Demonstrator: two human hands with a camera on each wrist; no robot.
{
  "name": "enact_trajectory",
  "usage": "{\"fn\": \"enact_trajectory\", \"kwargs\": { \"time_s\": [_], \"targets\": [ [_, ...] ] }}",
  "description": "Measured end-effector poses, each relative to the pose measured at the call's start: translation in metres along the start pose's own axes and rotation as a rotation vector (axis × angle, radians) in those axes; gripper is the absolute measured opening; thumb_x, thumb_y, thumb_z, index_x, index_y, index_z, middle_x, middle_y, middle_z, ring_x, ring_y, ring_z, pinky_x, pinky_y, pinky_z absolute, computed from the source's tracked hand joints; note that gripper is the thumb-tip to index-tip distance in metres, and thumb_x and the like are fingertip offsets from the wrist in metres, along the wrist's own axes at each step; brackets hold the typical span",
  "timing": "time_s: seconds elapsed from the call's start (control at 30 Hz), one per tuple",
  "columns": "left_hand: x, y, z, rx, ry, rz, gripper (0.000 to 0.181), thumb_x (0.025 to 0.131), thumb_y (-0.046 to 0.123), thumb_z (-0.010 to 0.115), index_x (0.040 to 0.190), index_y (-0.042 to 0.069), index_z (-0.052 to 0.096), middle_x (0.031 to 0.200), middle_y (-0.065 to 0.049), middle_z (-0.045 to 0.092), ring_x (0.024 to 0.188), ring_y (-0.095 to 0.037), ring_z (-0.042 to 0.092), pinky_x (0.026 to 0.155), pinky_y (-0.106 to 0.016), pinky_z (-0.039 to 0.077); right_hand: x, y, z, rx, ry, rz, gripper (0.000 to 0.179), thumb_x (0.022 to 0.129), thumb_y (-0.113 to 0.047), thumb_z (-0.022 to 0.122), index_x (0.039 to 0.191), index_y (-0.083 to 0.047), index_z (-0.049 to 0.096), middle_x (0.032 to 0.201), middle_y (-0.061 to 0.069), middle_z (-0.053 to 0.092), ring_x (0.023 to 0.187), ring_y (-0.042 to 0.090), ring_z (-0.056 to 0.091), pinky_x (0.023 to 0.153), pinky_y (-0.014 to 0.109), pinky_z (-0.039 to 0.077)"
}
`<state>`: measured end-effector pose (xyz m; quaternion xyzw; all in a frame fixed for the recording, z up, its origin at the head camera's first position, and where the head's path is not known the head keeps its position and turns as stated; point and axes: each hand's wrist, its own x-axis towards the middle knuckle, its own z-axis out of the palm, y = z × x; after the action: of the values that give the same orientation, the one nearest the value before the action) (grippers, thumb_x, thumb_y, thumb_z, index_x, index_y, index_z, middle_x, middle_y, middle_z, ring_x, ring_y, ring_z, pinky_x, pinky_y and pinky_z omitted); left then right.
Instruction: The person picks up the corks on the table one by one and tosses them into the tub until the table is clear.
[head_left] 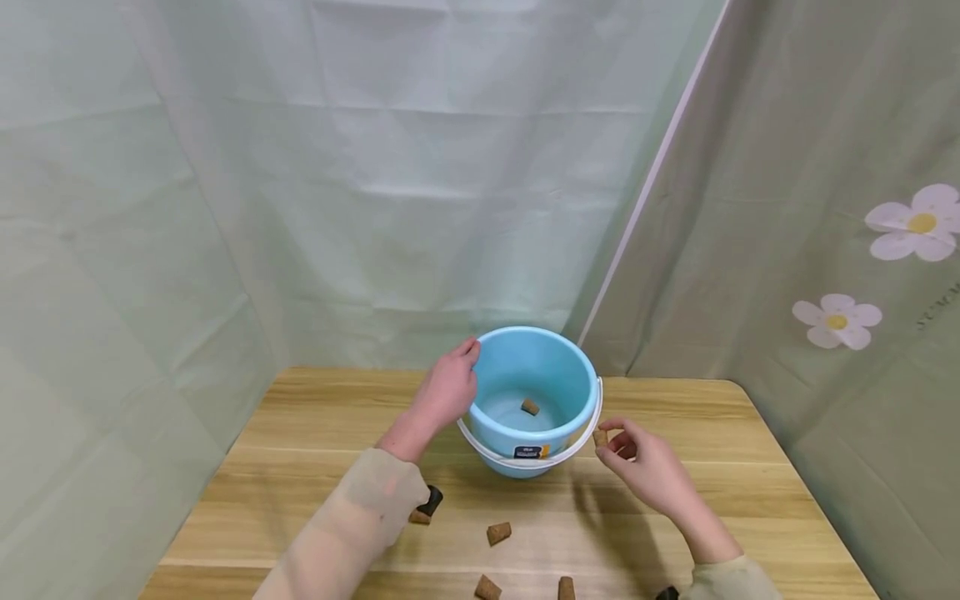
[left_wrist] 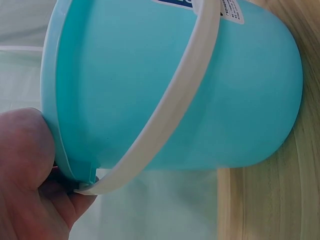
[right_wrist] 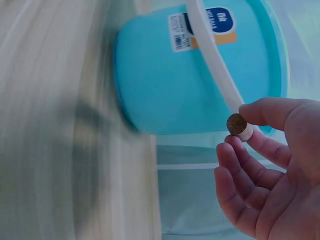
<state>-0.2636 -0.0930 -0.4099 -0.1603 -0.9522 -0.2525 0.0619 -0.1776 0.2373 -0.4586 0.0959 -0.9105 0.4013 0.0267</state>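
Observation:
A light blue bucket (head_left: 534,358) stands upright on the table, its white handle (head_left: 525,463) lowered across the front. My left hand (head_left: 447,387) grips its rim on the left side, thumb outermost in the left wrist view, beside the end of the handle. Between the thumb and forefinger of my right hand (head_left: 648,471) is a cork (right_wrist: 237,125), held just outside the bucket's right side. The other fingers of that hand are loosely bent. One cork (head_left: 530,407) lies on the bucket's floor.
Several corks lie on the wooden table (head_left: 322,433) in front of the bucket: one in the middle (head_left: 498,533), one beside the left sleeve (head_left: 420,517), others at the near edge (head_left: 487,587). Pale curtains (head_left: 450,208) hang behind and at both sides.

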Motion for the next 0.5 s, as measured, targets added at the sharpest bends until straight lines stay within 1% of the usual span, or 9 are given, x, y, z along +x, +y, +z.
{"fn": "enact_trajectory", "kwargs": {
  "time_s": [0.13, 0.3, 0.5],
  "targets": [
    [0.000, 0.001, -0.002, -0.001, 0.006, -0.002, 0.050, 0.108, 0.004, 0.043, 0.156, -0.009, 0.047, 0.166, -0.022, 0.041, 0.151, -0.039, 0.043, 0.120, -0.050, 0.039, 0.000, -0.005, -0.005, 0.001, -0.003, -0.009, 0.028, 0.098, -0.019, 0.079, 0.125, -0.014, 0.071, 0.090, -0.003, 0.069, 0.082, 0.011, 0.068, 0.069, 0.029, 0.055],
    [0.000, 0.001, -0.002, 0.010, 0.003, -0.001, 0.049, 0.109, 0.004, 0.043, 0.156, -0.009, 0.047, 0.166, -0.022, 0.041, 0.151, -0.039, 0.043, 0.120, -0.050, 0.040, -0.001, -0.007, -0.009, -0.009, -0.008, -0.020, 0.028, 0.098, -0.017, 0.079, 0.125, -0.013, 0.071, 0.090, -0.003, 0.070, 0.081, 0.011, 0.067, 0.069, 0.029, 0.055],
    [-0.002, 0.003, -0.003, 0.004, -0.006, -0.008, 0.049, 0.108, 0.004, 0.043, 0.156, -0.008, 0.047, 0.167, -0.021, 0.040, 0.152, -0.039, 0.042, 0.120, -0.051, 0.038, -0.005, -0.005, -0.016, -0.009, -0.008, 0.001, 0.029, 0.098, -0.018, 0.079, 0.126, -0.013, 0.070, 0.091, -0.002, 0.070, 0.082, 0.012, 0.068, 0.069, 0.030, 0.055]
  ]
}}
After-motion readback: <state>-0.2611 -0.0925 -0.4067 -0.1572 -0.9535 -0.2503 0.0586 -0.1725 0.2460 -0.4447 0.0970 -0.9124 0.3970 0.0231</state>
